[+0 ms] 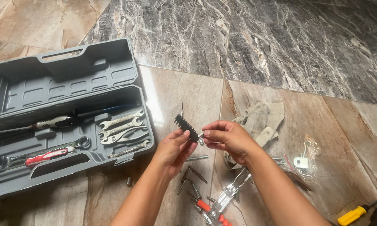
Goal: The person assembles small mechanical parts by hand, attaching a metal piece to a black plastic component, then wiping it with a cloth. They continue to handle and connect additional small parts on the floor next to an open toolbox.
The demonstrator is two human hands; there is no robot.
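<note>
The person is kneeling or sitting over a marble floor [188,90], and the left hand [173,148] is gripping a black bit holder [187,128] by its lower end, the strip tilting up to the left with one bit [182,109] standing out of its top slot. The right hand [226,138] is pinching a small silver bit [201,139] between thumb and fingertips, right at the holder's lower end.

To the left an open grey tool case [67,83] is lying flat, holding several spanners [121,120], pliers [121,137], a grey-handled screwdriver [50,122] and a red-handled tool [46,157]. Loose bits and hex keys [192,173] are scattered on the floor directly under the hands, beside a red-handled tool [205,206] and a chrome tool [230,193] that the right forearm is partly covering. Behind the right hand a crumpled beige cloth [259,121] is lying, with a clear plastic bag of small parts [303,161] to its right.

A yellow-handled screwdriver [352,215] is being cut off near the bottom-right corner, next to a dark thing too cropped to identify. The case's left end is running out of view, and the bit's tip shape is too small to make out.
</note>
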